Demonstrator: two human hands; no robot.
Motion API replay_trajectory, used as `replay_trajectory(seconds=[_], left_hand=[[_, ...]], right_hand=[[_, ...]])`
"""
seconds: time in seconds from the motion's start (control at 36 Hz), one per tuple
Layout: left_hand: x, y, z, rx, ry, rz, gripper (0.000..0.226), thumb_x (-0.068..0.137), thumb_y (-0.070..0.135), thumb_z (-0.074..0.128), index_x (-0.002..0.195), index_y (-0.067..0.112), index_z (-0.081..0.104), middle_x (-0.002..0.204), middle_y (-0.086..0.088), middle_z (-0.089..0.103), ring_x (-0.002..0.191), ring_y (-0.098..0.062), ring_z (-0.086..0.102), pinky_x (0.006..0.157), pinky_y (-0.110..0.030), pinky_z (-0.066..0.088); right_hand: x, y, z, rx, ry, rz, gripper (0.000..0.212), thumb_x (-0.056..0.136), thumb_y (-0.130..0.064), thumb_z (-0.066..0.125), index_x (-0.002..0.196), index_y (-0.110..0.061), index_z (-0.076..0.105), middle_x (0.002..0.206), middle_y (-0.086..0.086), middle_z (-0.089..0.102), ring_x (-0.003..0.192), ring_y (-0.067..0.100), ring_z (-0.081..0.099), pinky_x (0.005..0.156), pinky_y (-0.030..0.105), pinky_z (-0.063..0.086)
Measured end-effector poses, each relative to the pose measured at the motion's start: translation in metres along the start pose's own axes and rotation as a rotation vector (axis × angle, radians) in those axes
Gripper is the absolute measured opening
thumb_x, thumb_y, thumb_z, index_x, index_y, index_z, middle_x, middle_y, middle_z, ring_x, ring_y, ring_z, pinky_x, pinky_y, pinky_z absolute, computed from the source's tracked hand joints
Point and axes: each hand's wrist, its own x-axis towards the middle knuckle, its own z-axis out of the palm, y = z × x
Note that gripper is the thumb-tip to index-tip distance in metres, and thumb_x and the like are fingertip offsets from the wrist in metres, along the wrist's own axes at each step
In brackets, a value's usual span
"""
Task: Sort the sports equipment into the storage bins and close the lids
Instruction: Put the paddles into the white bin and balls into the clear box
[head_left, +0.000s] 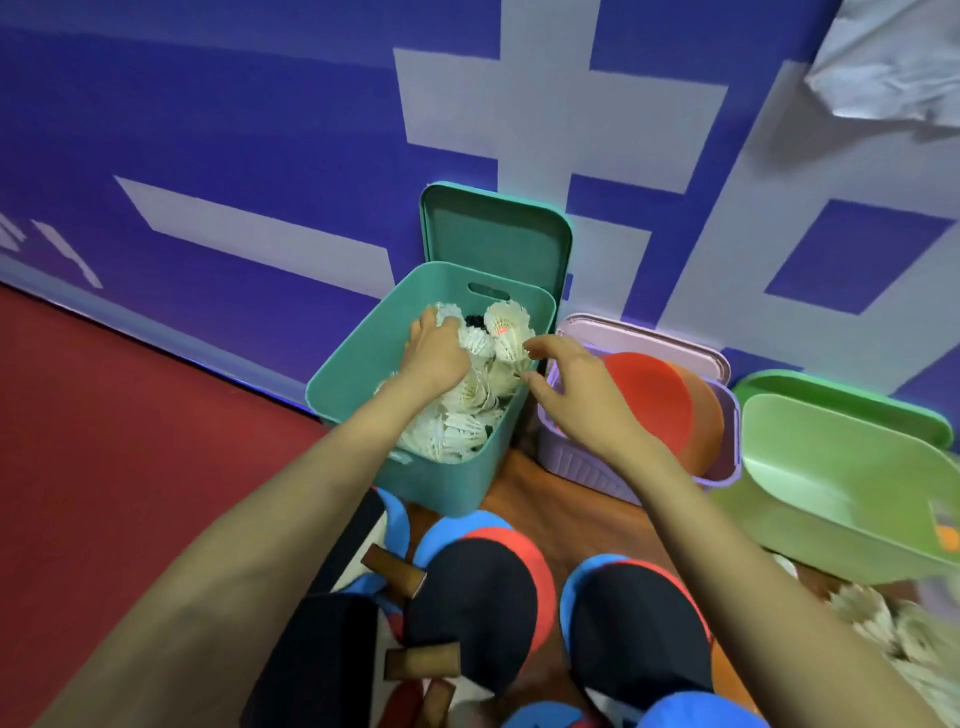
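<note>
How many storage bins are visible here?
3. A teal bin stands by the wall, holding shuttlecocks; a purple bin is to its right; a light green bin is at the far right. Others may lie outside the view.

The teal bin (337, 379) is open from above, though shuttlecocks (457, 426) heap it and the left hand (439, 353) lies among them; its lid (493, 234) stands upright behind, by the wall (260, 130); the lilac bin (576, 462) crowds its right side; paddles (467, 597) cover the near floor.

Reads bright and evenly lit, with soft, faint shadows. Bends the wall (208, 130) toward the edges. Smears the light green bin (841, 483) at lower right.
</note>
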Motion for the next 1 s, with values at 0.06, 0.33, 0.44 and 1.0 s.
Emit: replay_trajectory(seconds=[0.06, 0.33, 0.44, 1.0], left_hand=[[-0.031, 0.003, 0.006, -0.001, 0.092, 0.140, 0.043, 0.091, 0.013, 0.051, 0.134, 0.009, 0.047, 0.148, -0.012, 0.028, 0.136, -0.030, 0.024, 0.112, -0.037, 0.023], [-0.169, -0.008, 0.050, -0.094, 0.388, 0.440, 0.026, 0.078, 0.014, 0.048, 0.099, 0.012, 0.063, 0.106, -0.008, 0.057, 0.098, -0.022, 0.047, 0.085, -0.033, 0.035], [-0.212, -0.028, 0.081, -0.016, 0.327, 0.385, 0.021, 0.077, 0.012, 0.055, 0.097, 0.017, 0.062, 0.100, -0.004, 0.056, 0.089, -0.022, 0.051, 0.078, -0.031, 0.035], [-0.264, -0.100, 0.120, 0.391, -0.374, 0.146, 0.042, 0.094, 0.027, 0.048, 0.135, 0.019, 0.041, 0.136, -0.002, 0.042, 0.128, -0.023, 0.036, 0.103, -0.038, 0.029]], right_hand=[[-0.028, -0.001, 0.000, 0.014, 0.065, 0.003, 0.029, 0.089, -0.013, 0.059, 0.118, -0.006, 0.059, 0.115, 0.010, 0.063, 0.108, 0.023, 0.057, 0.086, 0.011, 0.031], [-0.139, 0.016, 0.030, 0.101, 0.044, 0.118, 0.025, 0.085, -0.003, 0.062, 0.110, 0.000, 0.058, 0.105, 0.013, 0.062, 0.098, 0.024, 0.060, 0.083, 0.017, 0.036], [-0.164, 0.025, 0.054, 0.073, -0.135, 0.251, 0.027, 0.085, -0.008, 0.063, 0.109, 0.001, 0.054, 0.106, 0.015, 0.057, 0.101, 0.029, 0.057, 0.088, 0.031, 0.041], [-0.153, -0.022, 0.167, -0.031, -0.538, 0.217, 0.036, 0.089, -0.021, 0.058, 0.122, -0.006, 0.050, 0.122, 0.016, 0.050, 0.115, 0.033, 0.045, 0.097, 0.034, 0.034]])
